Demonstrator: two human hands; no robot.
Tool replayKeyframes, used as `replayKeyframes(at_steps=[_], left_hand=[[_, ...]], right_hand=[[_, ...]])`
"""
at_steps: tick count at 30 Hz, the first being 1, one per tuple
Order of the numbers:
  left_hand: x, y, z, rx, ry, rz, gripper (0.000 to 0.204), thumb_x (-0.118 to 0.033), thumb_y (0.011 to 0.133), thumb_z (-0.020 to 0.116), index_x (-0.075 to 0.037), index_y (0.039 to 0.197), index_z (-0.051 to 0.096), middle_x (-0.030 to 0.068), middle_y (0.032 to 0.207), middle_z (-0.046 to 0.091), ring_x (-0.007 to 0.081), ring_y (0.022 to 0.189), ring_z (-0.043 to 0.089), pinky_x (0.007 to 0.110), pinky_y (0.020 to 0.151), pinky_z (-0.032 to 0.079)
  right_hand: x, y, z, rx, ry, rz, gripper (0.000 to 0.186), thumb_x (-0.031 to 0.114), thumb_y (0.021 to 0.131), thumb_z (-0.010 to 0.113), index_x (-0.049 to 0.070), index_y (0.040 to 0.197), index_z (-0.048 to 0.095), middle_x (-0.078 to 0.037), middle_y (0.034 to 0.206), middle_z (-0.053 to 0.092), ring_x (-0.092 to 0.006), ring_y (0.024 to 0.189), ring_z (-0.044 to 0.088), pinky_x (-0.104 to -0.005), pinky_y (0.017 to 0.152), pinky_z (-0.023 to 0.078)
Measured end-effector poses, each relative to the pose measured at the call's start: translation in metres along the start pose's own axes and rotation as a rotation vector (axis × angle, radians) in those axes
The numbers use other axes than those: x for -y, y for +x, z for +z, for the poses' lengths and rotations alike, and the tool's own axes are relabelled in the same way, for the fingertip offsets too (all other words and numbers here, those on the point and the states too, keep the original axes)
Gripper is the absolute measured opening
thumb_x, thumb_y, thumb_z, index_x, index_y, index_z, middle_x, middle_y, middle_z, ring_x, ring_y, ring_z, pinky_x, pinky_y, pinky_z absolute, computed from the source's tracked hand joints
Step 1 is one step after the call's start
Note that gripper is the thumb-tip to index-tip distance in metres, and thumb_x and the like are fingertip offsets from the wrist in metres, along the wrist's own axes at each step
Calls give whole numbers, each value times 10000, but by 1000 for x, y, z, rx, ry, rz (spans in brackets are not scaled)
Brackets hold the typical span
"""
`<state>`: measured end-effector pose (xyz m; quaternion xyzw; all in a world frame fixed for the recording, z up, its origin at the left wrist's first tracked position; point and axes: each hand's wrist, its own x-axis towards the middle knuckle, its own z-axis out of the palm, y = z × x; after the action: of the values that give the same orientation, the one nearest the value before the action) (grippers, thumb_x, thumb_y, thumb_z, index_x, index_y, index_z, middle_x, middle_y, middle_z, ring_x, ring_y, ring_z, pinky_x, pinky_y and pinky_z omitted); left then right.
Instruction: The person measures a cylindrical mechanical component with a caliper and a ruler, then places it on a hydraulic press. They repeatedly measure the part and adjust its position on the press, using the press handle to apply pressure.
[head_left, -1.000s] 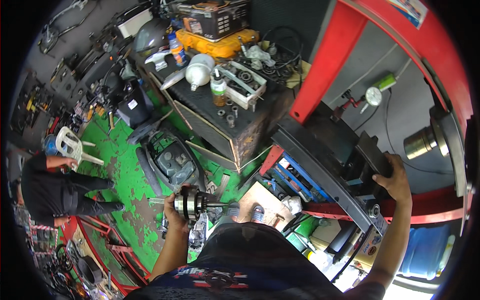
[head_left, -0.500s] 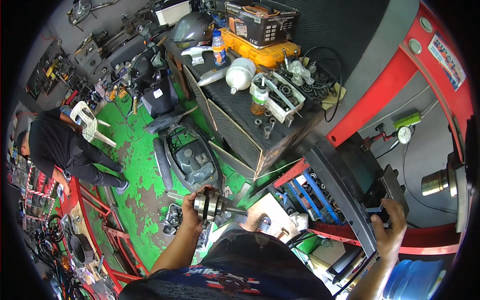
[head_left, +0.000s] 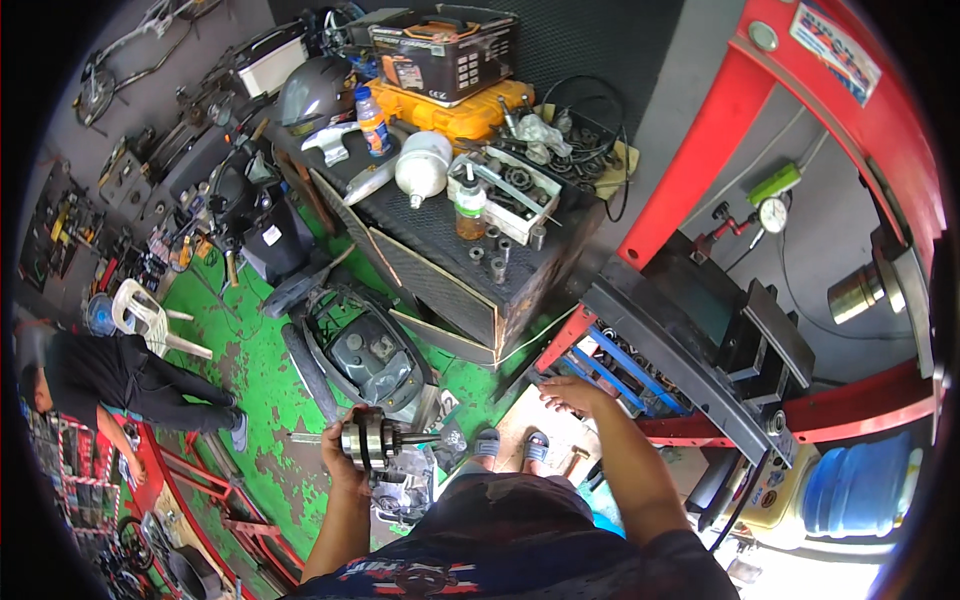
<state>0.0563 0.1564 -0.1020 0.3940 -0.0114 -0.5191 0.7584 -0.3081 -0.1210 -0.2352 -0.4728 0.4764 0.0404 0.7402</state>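
Observation:
A shiny steel crankshaft [head_left: 374,440] with round webs and a thin shaft end on either side lies roughly level in front of me. My left hand [head_left: 343,462] is closed round its left side, with the fingers partly hidden behind the metal. My right hand [head_left: 568,396] hangs in the air to the right, holding nothing, its fingers loosely stretched. Beyond it stands the red shop press [head_left: 690,180], with a dark steel bed beam [head_left: 680,365] and loose steel blocks [head_left: 765,335] resting on it.
A black workbench [head_left: 400,225] holds a bottle, a yellow case, a boxed charger and a tray of parts. A partly stripped scooter body [head_left: 360,345] sits on the green floor. A person in dark clothes [head_left: 130,385] bends at the left. A blue water jug [head_left: 855,490] is at the lower right.
My right hand has come away from the steel blocks on the press and moved left toward the middle. The crankshaft stays in my left hand, slightly further left and lower; the view has shifted.

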Motion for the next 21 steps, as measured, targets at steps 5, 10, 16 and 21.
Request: replayKeyframes(at_steps=[5,10,16,21], left_hand=[[-27,-11,13,-47,70,10,568,-488,906,581,-35,1237,666,174,1094,723,336,969,723,465,829,611],[-40,-8,2,-38,48,10,562,-494,888,595,-43,1211,681,156,1073,723,327,936,724,457,797,615],[-38,-27,-24,-74,-19,110,583,-475,895,567,-9,1228,680,168,1143,717,324,965,710,447,841,601],[-24,-59,-52,-250,-28,294,546,-464,943,537,-27,1231,693,139,1123,732,311,978,718,470,858,606]], right_hand=[[-144,66,31,-744,913,194,422,372,957,698,100,1266,600,-140,1065,661,-242,918,655,-392,707,536],[-165,57,82,-628,917,275,300,326,939,688,105,1142,677,-118,832,665,-219,616,624,-376,503,504],[86,20,93,-698,-472,-584,394,429,932,671,51,1014,744,-169,895,751,-288,861,745,-424,807,570],[376,1,33,-1097,-144,-1117,335,262,888,706,0,1091,755,-216,980,760,-335,934,760,-407,859,578]])
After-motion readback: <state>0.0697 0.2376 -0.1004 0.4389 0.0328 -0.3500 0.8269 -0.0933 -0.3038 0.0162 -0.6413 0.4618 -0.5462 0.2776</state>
